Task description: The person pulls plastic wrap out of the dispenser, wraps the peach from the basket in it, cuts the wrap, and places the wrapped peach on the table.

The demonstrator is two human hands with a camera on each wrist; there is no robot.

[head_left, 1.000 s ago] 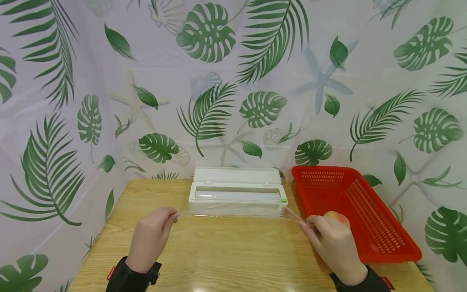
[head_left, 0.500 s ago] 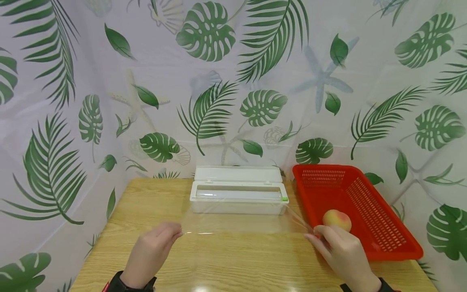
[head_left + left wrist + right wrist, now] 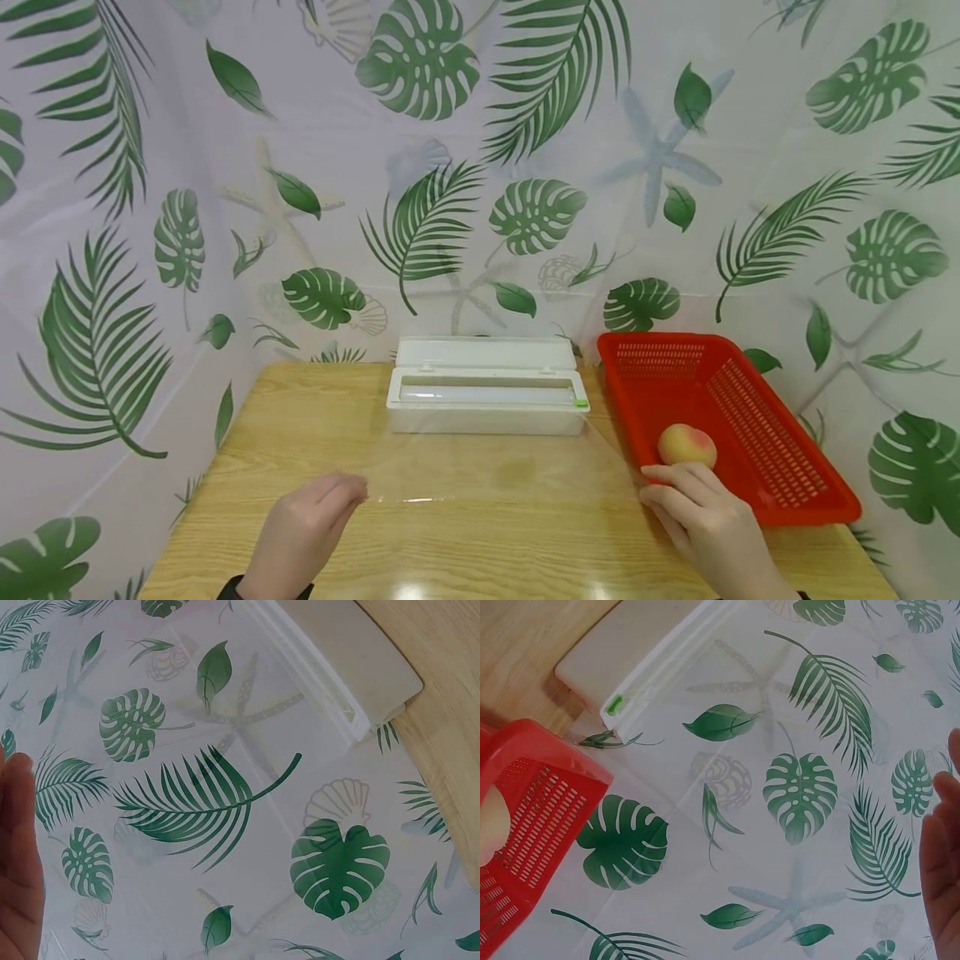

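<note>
A sheet of clear cling film (image 3: 480, 471) stretches toward me from a white cling film dispenser (image 3: 487, 422) at the back of the table. The dispenser's lid (image 3: 486, 352) stands raised, with the roll (image 3: 487, 395) showing inside. My left hand (image 3: 300, 527) pinches the film's near left corner between thumb and fingers. At the near right corner my right hand (image 3: 707, 523) pinches the film, beside the red basket. Both wrist views show only part of each hand at the edge, the left hand (image 3: 19, 870) and the right hand (image 3: 941, 877); the fingertips' hold is barely visible there.
A red plastic basket (image 3: 780, 425) with slotted walls stands on the right of the table. One peach (image 3: 686, 445) lies in it, close to my right hand. The wooden table (image 3: 450, 550) ends at a leaf-printed cloth (image 3: 465, 292) behind and at the sides.
Both hands have drawn back toward me and slightly lower, lengthening the film out of the dispenser. The peach, partly covered by the right hand before, shows more now.
</note>
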